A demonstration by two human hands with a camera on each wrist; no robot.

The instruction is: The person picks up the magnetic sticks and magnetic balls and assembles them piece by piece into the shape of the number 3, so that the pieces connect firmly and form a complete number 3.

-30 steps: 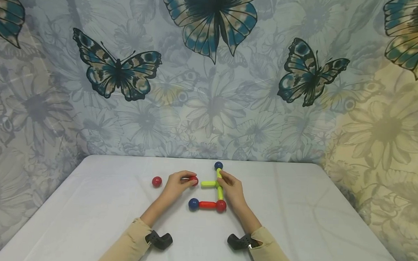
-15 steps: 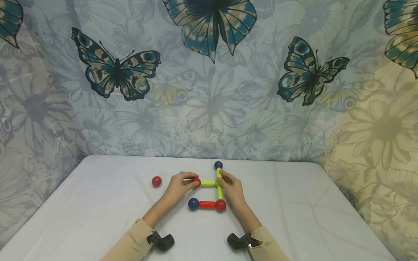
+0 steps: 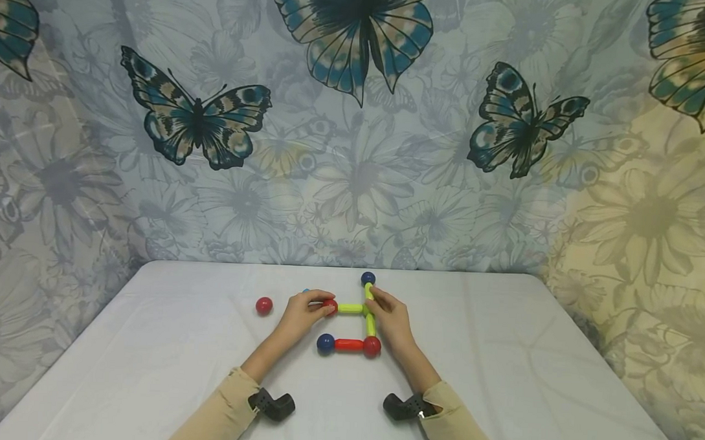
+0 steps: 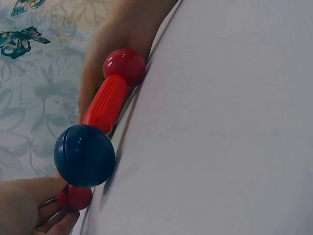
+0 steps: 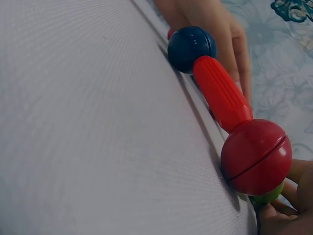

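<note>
My left hand (image 3: 297,310) pinches a red ball (image 3: 330,307) between thumb and fingers. That ball meets the left end of a yellow-green rod (image 3: 351,308). At the rod's other end, my right hand (image 3: 392,317) grips the yellow-green upright line of the toy, its fingers partly covering the joint. A dark blue ball (image 3: 368,278) caps the far end of this line. Its near end (image 3: 371,327) joins a larger-looking red ball (image 3: 372,347). From there a red rod (image 5: 222,93) runs left to another dark blue ball (image 4: 84,155).
A loose red ball (image 3: 264,305) lies on the white tabletop (image 3: 528,355), left of my left hand. Just behind that hand a bit of light blue (image 3: 306,289) shows, mostly hidden. A butterfly-patterned cloth (image 3: 359,201) hangs behind the table.
My left hand has shifted slightly right, bringing its red ball from a small gap to the yellow-green rod's end. The light blue bit has come into sight. My right hand stays put.
</note>
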